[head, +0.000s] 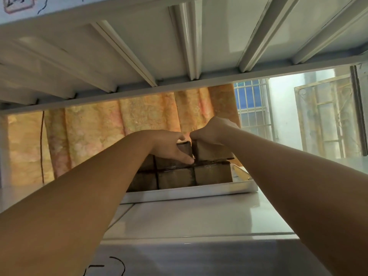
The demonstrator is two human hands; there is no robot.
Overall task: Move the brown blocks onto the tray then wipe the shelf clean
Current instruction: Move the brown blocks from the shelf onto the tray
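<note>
Left hand (pixel 169 145): fingers curled over the top left block (pixel 186 149) of the stack, thumb stretched down its near face to the seam below; it grips that block.
Right hand (pixel 214 132): closed in a fist-like grip over the top right block (pixel 214 154), knuckles up, fingers wrapped over its far edge.
Hands to each other: nearly touching above the gap between the 2 top blocks.
Top blocks: side by side, upright, with a narrow dark gap between them; both sit on the lower blocks (pixel 179 177).
Lower blocks: brown, packed tight in rows, dark seams between them; at least 2 layers show under the hands. The left part is hidden by the left forearm.
Tray (pixel 189 193): pale metal, shallow rim, carrying the whole stack; bare tray floor shows at its right end.
Shelf (pixel 199 218): white, glossy, bare in front of the tray; the tray rests on its far half.
Upper shelf (pixel 179 46): ribbed white underside overhead, close above the hands.
Behind: orange patterned curtain (pixel 119 126) at left, barred window (pixel 253 108) at right.
</note>
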